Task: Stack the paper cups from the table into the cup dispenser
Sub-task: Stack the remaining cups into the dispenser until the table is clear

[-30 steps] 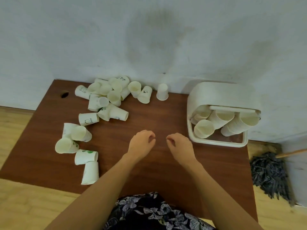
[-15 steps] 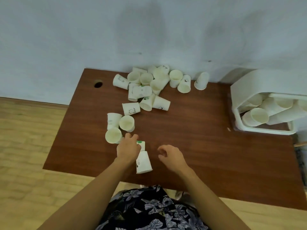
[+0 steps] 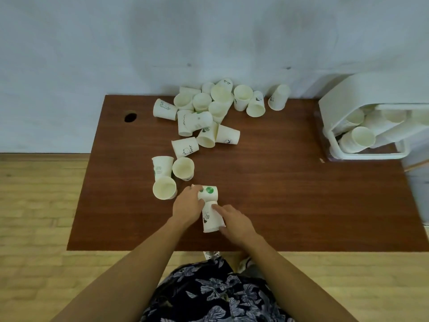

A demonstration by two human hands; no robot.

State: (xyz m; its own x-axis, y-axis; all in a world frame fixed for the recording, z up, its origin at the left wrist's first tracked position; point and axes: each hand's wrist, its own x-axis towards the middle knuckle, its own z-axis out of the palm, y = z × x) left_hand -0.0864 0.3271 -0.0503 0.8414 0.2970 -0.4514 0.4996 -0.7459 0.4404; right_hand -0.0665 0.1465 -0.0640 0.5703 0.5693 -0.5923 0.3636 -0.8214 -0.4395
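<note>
Several white paper cups [image 3: 204, 117] lie scattered over the back and left of the brown table [image 3: 290, 194]. Near the front edge, my left hand [image 3: 188, 205] grips a cup with green dots [image 3: 208, 193] lying on its side. My right hand [image 3: 233, 219] holds a second cup with a black drawing [image 3: 210, 219], which lies just in front of the green-dot cup with its mouth toward me. The white cup dispenser [image 3: 369, 94] stands at the table's right back corner, with stacks of cups [image 3: 358, 139] lying inside it.
A round cable hole [image 3: 130, 117] is in the table's back left corner. A pale wall runs behind the table. Wooden floor lies to the left and in front. My patterned dark clothing shows at the bottom.
My view swung left, shifting the dispenser to the right edge. Both hands moved from the table's middle to the front cups; the left took the green-dot cup, the right took the drawn cup.
</note>
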